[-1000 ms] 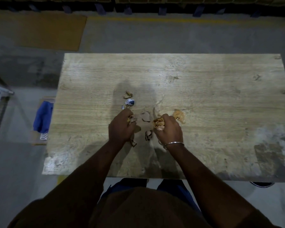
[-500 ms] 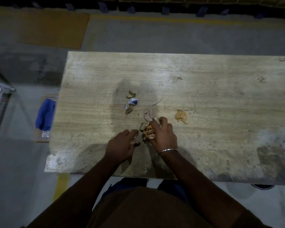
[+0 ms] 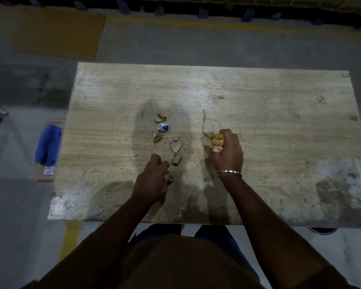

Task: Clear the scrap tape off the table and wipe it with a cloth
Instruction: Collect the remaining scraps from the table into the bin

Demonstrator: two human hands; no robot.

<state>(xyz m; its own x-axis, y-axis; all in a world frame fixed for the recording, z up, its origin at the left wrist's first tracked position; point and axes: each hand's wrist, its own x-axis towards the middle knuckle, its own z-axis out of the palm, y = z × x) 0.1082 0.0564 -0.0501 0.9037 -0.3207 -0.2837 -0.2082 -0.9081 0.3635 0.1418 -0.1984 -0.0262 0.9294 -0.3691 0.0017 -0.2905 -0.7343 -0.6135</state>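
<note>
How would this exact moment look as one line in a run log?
step: gathering scrap tape | right hand: grips tape wad | left hand: holds small scrap | loose scraps: on table | blue cloth: unused

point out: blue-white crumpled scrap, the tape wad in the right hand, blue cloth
blue-white crumpled scrap (image 3: 162,127), head view, middle of the ball.
tape wad (image 3: 216,141), head view, exposed tan part left of the fingers of the right hand (image 3: 229,152).
blue cloth (image 3: 48,144), head view, middle of the fold, left of the table.
</note>
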